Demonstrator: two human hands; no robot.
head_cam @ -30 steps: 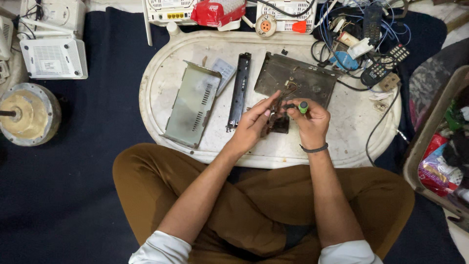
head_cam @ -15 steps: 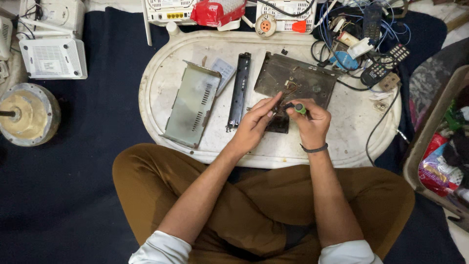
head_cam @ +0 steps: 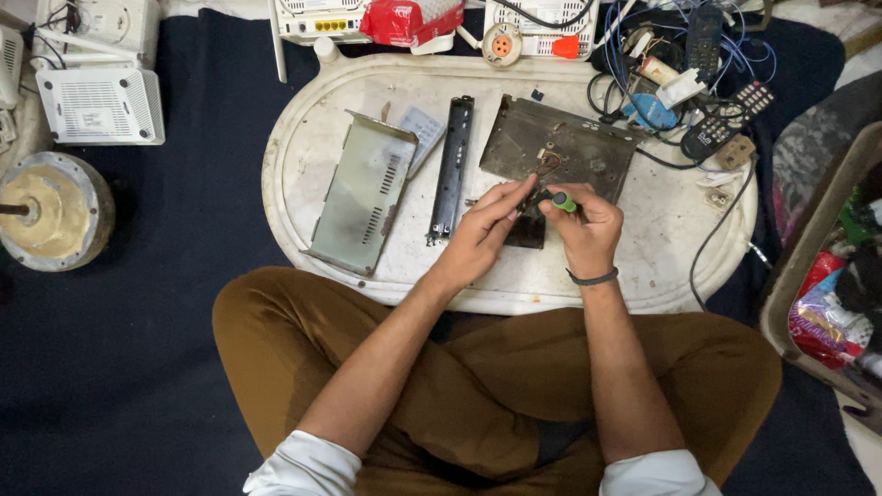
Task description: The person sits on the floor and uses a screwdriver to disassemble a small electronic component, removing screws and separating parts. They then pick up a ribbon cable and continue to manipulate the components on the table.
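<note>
Right hand [head_cam: 583,230] is clamped on a green-handled screwdriver [head_cam: 560,199]. Left hand [head_cam: 487,231] has fingers pinched together at the tip, over a small dark part [head_cam: 528,231] on the white oval tray [head_cam: 303,138]. Tray also holds a metal chassis [head_cam: 560,147], vented cover [head_cam: 363,193], black strip [head_cam: 453,165] & cable tangle [head_cam: 643,92]. Bin [head_cam: 808,266] at right edge w/ red packets [head_cam: 818,321].

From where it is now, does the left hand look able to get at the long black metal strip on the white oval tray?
Probably yes: the left hand sits just right of the long black metal strip, with nothing between them.
</note>
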